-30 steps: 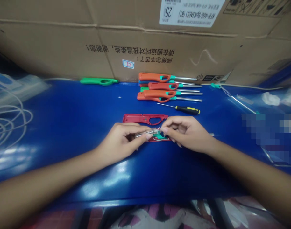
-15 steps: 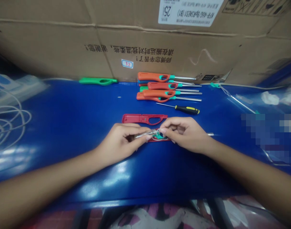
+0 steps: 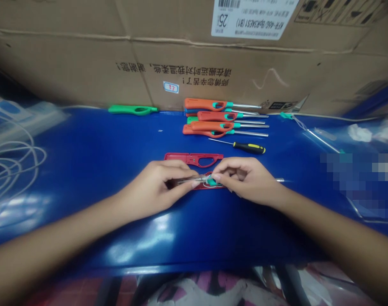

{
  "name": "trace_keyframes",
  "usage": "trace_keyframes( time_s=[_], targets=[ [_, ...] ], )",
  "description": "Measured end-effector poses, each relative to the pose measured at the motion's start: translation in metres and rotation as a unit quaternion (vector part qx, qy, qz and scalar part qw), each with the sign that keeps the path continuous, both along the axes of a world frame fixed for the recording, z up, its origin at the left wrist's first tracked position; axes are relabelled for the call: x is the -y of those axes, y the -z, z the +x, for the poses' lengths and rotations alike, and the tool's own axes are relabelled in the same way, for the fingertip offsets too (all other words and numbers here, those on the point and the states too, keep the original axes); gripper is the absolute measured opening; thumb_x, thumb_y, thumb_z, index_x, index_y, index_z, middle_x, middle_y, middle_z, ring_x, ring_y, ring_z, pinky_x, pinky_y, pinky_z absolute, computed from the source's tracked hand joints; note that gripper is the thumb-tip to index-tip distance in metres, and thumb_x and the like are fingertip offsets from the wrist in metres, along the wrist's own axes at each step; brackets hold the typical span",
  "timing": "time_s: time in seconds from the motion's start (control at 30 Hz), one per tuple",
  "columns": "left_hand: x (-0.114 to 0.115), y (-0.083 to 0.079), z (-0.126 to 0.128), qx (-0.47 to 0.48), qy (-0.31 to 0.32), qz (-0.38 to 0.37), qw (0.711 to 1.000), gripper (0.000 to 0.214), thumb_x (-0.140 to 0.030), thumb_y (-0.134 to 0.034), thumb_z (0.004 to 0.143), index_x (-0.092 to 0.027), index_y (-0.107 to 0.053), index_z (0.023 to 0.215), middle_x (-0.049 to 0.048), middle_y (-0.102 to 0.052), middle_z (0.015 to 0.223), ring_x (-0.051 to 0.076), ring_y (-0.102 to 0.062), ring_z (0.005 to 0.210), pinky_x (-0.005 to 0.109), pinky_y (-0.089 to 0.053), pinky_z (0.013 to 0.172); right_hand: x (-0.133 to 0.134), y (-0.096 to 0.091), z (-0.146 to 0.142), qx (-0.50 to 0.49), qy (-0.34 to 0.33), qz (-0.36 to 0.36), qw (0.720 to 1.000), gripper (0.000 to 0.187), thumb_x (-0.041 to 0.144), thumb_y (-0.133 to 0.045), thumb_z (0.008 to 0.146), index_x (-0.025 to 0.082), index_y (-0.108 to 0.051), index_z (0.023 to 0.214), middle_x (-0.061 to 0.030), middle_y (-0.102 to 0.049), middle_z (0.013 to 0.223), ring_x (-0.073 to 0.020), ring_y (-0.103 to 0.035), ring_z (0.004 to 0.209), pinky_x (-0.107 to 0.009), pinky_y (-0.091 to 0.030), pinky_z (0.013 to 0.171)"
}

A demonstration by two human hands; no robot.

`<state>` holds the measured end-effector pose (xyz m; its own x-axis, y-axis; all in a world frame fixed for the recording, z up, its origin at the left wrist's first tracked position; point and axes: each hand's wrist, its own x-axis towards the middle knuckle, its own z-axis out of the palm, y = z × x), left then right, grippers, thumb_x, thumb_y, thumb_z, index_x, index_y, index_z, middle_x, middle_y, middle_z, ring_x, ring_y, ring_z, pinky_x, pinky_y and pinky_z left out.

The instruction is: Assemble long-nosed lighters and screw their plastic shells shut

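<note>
My left hand [image 3: 160, 182] is closed around a clear, narrow lighter fuel tank [image 3: 194, 179], its end pointing right. My right hand [image 3: 249, 178] pinches at the tank's tip, beside a teal trigger [image 3: 212, 181] and a thin white wire; its fingers hide what exactly they hold. Under both hands lies a red lighter half-shell [image 3: 206, 187], partly covered. A metal tube end [image 3: 279, 180] sticks out beyond my right wrist. Just behind the hands rests a second red half-shell [image 3: 181, 159], hollow side up.
Several orange-handled lighters [image 3: 209, 126] are stacked at the back, near a black-yellow screwdriver [image 3: 249, 147]. A green shell [image 3: 133, 110] lies against the cardboard box [image 3: 85, 80]. White cable [image 3: 31, 157] coils at left; a metal rod [image 3: 323, 140] and plastic bags are at right.
My left hand has tilted the fuel tank slightly, bringing it flatter and its tip nearer the trigger. My right hand stays pinched in nearly the same place. The view has shifted slightly.
</note>
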<state>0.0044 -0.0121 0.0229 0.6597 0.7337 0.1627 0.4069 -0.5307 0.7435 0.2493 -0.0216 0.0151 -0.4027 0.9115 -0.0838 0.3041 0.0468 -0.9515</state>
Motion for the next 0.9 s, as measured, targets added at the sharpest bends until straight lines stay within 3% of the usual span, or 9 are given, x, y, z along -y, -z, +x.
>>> trace_keyframes(
  time_s=[0.17,0.37,0.53,0.6,0.7,0.8,0.9],
  targets=[
    [-0.004,-0.011,-0.009,-0.073,0.027,0.061,0.995,0.023,-0.029,-0.062,0.098,-0.026,-0.075,0.117,0.0027,-0.070,0.097,0.015,-0.066,0.090,0.027,-0.052,0.080,0.001,0.000,0.001,0.010,0.002,0.015,1.000,0.021,0.034,-0.066,0.088,0.014,-0.070,0.092,0.0039,-0.054,0.061,-0.0066,-0.046,0.048,-0.022,-0.033,0.042],
    [-0.004,-0.010,-0.012,-0.118,0.052,0.088,0.988,0.017,-0.026,-0.062,0.097,-0.023,-0.074,0.108,0.0030,-0.073,0.104,0.019,-0.065,0.101,0.033,-0.050,0.092,0.001,0.001,0.002,0.019,-0.006,0.029,0.999,0.021,0.034,-0.063,0.091,0.014,-0.069,0.091,0.0038,-0.053,0.062,-0.0069,-0.045,0.049,-0.021,-0.034,0.043],
    [-0.003,-0.010,-0.012,-0.152,0.041,0.097,0.983,0.017,-0.026,-0.064,0.093,-0.023,-0.072,0.107,0.0041,-0.072,0.104,0.022,-0.064,0.102,0.035,-0.051,0.088,0.003,0.002,0.004,0.050,-0.009,0.116,0.992,0.016,0.028,-0.061,0.094,0.015,-0.069,0.090,0.0003,-0.059,0.071,-0.0081,-0.048,0.056,-0.021,-0.038,0.046],
    [-0.003,-0.012,-0.012,-0.155,0.034,0.095,0.983,0.018,-0.029,-0.062,0.095,-0.022,-0.073,0.108,0.0041,-0.072,0.103,0.021,-0.065,0.098,0.034,-0.052,0.086,0.004,0.002,0.006,0.078,-0.013,0.213,0.974,0.011,0.022,-0.061,0.094,0.016,-0.070,0.092,-0.0013,-0.062,0.078,-0.0089,-0.052,0.060,-0.022,-0.042,0.050],
    [-0.003,-0.013,-0.012,-0.145,0.029,0.082,0.986,0.021,-0.028,-0.057,0.098,-0.022,-0.074,0.109,0.0038,-0.073,0.103,0.018,-0.068,0.092,0.031,-0.053,0.082,0.002,0.001,0.010,0.134,-0.058,0.349,0.926,0.013,0.016,-0.060,0.094,0.017,-0.070,0.103,-0.0046,-0.067,0.092,-0.0139,-0.060,0.080,-0.027,-0.050,0.071],
    [-0.003,-0.012,-0.012,-0.130,0.034,0.062,0.989,0.021,-0.026,-0.057,0.098,-0.021,-0.075,0.107,0.0037,-0.074,0.102,0.016,-0.069,0.088,0.029,-0.054,0.080,-0.001,-0.001,0.013,0.201,-0.120,0.386,0.892,0.019,0.019,-0.059,0.095,0.019,-0.069,0.112,-0.0079,-0.067,0.108,-0.0206,-0.059,0.102,-0.037,-0.048,0.090],
    [-0.005,-0.010,-0.012,-0.110,0.026,0.046,0.992,0.018,-0.027,-0.061,0.096,-0.020,-0.077,0.104,0.0043,-0.075,0.100,0.016,-0.070,0.086,0.028,-0.054,0.080,-0.001,-0.002,0.013,0.261,-0.156,0.370,0.878,0.026,0.026,-0.056,0.098,0.022,-0.066,0.122,-0.0096,-0.065,0.120,-0.0244,-0.057,0.111,-0.042,-0.045,0.094]
  ],
)
